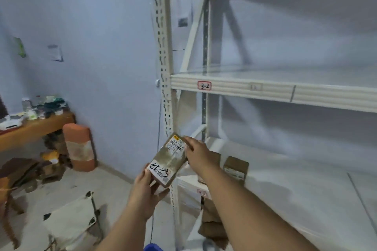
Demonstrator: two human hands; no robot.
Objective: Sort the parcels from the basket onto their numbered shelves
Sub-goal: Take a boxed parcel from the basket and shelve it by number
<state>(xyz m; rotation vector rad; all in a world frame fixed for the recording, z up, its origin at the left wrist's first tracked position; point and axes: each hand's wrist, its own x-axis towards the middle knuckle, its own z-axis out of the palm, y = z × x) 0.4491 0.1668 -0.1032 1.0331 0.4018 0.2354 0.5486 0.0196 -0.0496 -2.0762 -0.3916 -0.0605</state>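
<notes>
I hold a small brown parcel (170,160) in front of the white shelf rack's left post (164,63). It carries a white barcode label at its far end and a handwritten number sticker at its near end. My left hand (148,191) grips the near end from below. My right hand (199,154) holds the far end, fingers curled over the edge. The shelf above bears a red-framed tag reading 3-2 (204,85). The lower shelf (285,179) holds two small brown boxes (235,168) just behind my right hand.
More brown parcels (212,220) lie under the lower shelf. A white sack (71,222) lies on the floor at lower left. A wooden bench (30,128) with clutter and an orange cylinder (79,146) stand along the left wall. A blue rim (153,247) shows at the bottom edge.
</notes>
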